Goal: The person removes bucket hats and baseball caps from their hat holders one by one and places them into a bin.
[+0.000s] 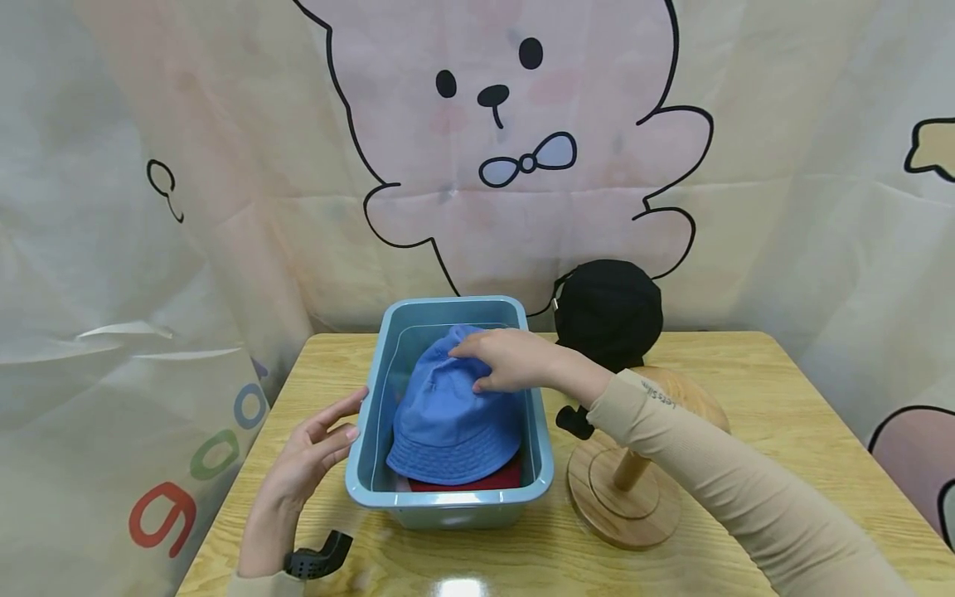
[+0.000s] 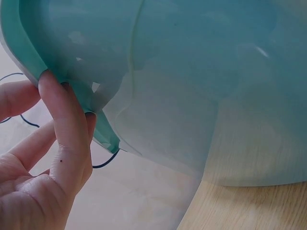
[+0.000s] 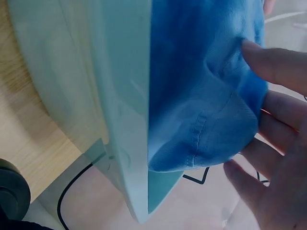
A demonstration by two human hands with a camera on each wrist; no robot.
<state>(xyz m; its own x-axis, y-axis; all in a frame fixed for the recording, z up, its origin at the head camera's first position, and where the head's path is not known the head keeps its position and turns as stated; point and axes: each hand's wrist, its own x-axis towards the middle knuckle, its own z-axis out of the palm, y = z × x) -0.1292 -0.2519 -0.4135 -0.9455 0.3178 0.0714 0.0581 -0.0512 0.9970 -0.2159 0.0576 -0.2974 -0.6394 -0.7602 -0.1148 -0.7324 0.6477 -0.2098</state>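
Observation:
A blue bucket hat (image 1: 455,423) lies crown up in a light blue plastic bin (image 1: 360,464). My right hand (image 1: 515,358) grips the crown; the right wrist view has the thumb (image 3: 273,64) pressed into the cloth and the other fingers round the far side. Along the bin's left rim, my left hand (image 1: 313,452) holds on with thumb and fingers. Close up, the left wrist view has those fingers (image 2: 67,115) against the underside of the green-looking rim (image 2: 31,48). Under the hat's brim, a dark red item (image 1: 477,481) shows partly; the rest of it is hidden.
Right of the bin stands a wooden stand with a round base (image 1: 622,514), partly covered by my right sleeve (image 1: 731,489). Behind it is a black cap (image 1: 608,311). All stand on a wood-grain table (image 1: 761,398) before a printed cloth backdrop (image 1: 224,274).

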